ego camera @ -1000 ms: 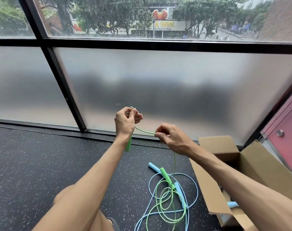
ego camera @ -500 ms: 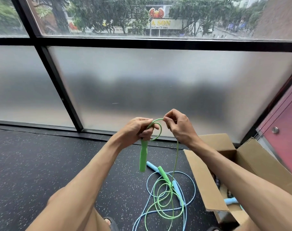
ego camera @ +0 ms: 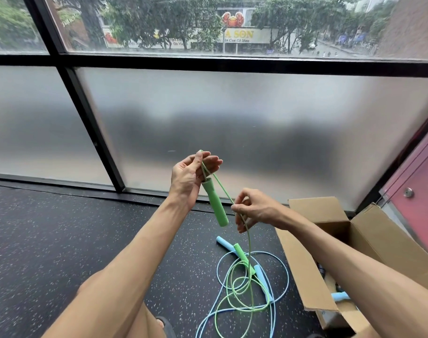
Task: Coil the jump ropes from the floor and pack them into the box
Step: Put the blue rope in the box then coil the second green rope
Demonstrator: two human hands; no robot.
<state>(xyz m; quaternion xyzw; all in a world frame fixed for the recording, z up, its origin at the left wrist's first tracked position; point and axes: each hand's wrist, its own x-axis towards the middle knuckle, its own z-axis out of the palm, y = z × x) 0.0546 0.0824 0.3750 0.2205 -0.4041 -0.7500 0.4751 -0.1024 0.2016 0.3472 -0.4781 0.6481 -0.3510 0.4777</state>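
Compared with half a second earlier, the hands have separated: the left hand [ego camera: 192,178] has risen, and the right hand [ego camera: 253,209] has dropped toward the box. The left hand is partly closed, pinching the green jump rope [ego camera: 242,286] cord between thumb and fingers; the green handle [ego camera: 214,203] hangs tilted below it. The right hand pinches the same cord lower down, fingers curled. The remaining cord falls to loose loops on the speckled dark floor [ego camera: 61,240], tangled with a light blue jump rope [ego camera: 285,276] near the box's left wall. Both cords are thin and round; handles are cylindrical, textured. The open cardboard box [ego camera: 303,272] stands at the floor's right edge, a blue handle [ego camera: 340,295] inside
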